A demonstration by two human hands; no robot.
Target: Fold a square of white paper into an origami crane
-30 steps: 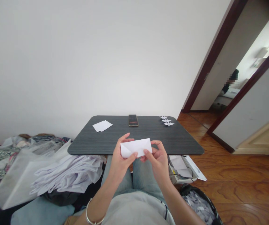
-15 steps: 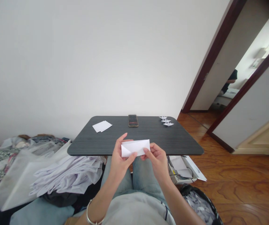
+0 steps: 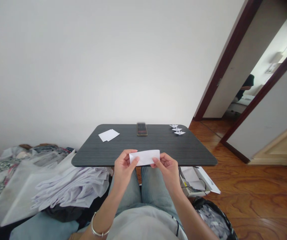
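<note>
Here, our left hand point(image 3: 123, 166) pinches the paper point(image 3: 145, 158) at its left end, our right hand point(image 3: 168, 167) at its right, by the table point(image 3: 156, 142)'s near edge; room stretches on to the phone point(image 3: 141, 128) at the far edge.

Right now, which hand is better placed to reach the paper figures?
Probably the right hand: the paper figures sit on its side of the table, farther from the left hand. Both hold white paper.
</note>
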